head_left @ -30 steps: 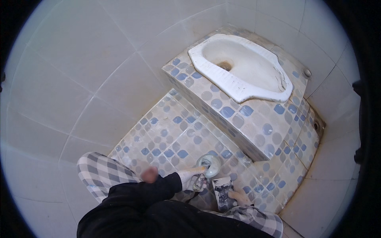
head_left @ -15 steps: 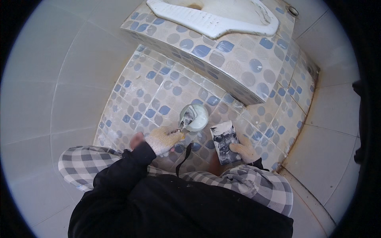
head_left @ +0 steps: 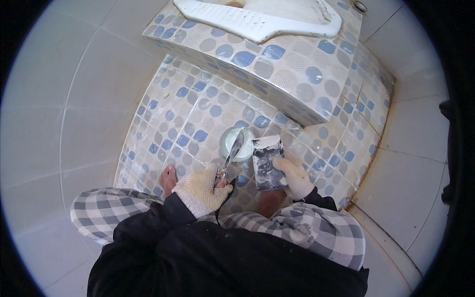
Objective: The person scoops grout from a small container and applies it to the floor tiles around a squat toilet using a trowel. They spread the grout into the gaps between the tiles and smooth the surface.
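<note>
White knit gloves cover both hands. I see my left hand [head_left: 202,190] closed in a fist around the handle of a narrow putty knife [head_left: 231,153], whose blade slants up and to the right until its tip sits over the small round tub [head_left: 236,143] of pale paste; I cannot tell if the tip touches the paste. My right hand [head_left: 295,176] grips the right edge of a flat, smeared rectangular board [head_left: 267,162], fingers curled under it and thumb on top, holding it just right of the tub and close beside the blade. Both tools are near me, low in the scene, above the floor of small blue and beige spotted tiles [head_left: 173,114]. A bare foot [head_left: 168,179] rests on the tiles left of the left hand, beside checked trouser legs [head_left: 99,213]. Farther off, a raised step in the same tiling carries a white squat toilet pan [head_left: 257,22]. Plain pale wall tiles [head_left: 59,99] rise on the left.
</note>
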`<state>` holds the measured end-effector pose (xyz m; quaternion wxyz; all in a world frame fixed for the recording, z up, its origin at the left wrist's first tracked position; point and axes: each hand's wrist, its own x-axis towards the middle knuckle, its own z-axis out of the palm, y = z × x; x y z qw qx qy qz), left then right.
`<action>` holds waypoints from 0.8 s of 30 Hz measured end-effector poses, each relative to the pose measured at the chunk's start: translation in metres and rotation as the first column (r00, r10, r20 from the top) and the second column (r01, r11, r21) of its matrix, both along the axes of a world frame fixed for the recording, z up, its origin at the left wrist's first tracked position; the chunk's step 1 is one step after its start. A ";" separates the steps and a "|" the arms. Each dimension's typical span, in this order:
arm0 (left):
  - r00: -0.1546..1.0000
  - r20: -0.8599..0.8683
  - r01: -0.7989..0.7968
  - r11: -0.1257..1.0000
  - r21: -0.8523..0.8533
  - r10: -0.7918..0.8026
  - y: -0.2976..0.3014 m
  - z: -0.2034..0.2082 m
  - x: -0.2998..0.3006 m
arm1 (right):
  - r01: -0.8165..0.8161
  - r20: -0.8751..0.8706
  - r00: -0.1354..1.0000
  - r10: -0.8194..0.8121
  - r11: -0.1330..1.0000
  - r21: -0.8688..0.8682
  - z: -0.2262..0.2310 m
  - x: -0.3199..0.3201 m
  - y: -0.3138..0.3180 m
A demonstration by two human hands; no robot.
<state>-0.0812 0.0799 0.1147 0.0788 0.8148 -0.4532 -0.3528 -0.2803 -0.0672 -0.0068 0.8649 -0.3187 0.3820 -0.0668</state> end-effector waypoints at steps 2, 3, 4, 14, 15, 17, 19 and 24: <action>0.999 -0.041 -0.035 0.999 -0.011 0.034 0.002 -0.005 -0.004 | 0.057 -0.018 0.998 -0.058 0.998 -0.040 -0.001 0.004 0.007; 0.996 -0.073 -0.055 0.998 -0.007 0.054 0.004 -0.007 -0.006 | 0.036 -0.053 0.998 -0.042 0.994 -0.104 -0.001 0.006 0.010; 0.994 -0.085 -0.072 0.997 0.010 0.072 0.005 -0.009 -0.008 | 0.019 -0.082 0.996 -0.033 0.987 -0.162 0.000 0.006 0.011; 0.993 -0.076 -0.096 0.995 -0.034 0.093 0.006 -0.014 -0.011 | -0.203 -0.265 0.964 0.010 0.673 -0.711 0.003 0.009 0.010; 0.992 -0.077 -0.101 0.994 -0.035 0.099 0.006 -0.015 -0.012 | -0.205 -0.241 0.970 0.035 0.651 -0.730 0.003 0.009 0.010; 0.992 -0.086 -0.096 0.993 -0.061 0.091 0.006 -0.017 -0.014 | -0.166 -0.183 0.982 0.046 0.673 -0.720 0.001 0.009 0.010; 0.995 -0.075 -0.068 0.993 -0.097 0.061 0.006 -0.020 -0.015 | -0.228 -0.223 0.971 0.083 0.597 -0.769 -0.001 0.009 0.011; 0.987 -0.138 -0.092 0.992 -0.084 0.080 0.007 -0.024 -0.016 | -0.321 -0.299 0.946 0.127 0.502 -0.803 -0.006 0.010 0.013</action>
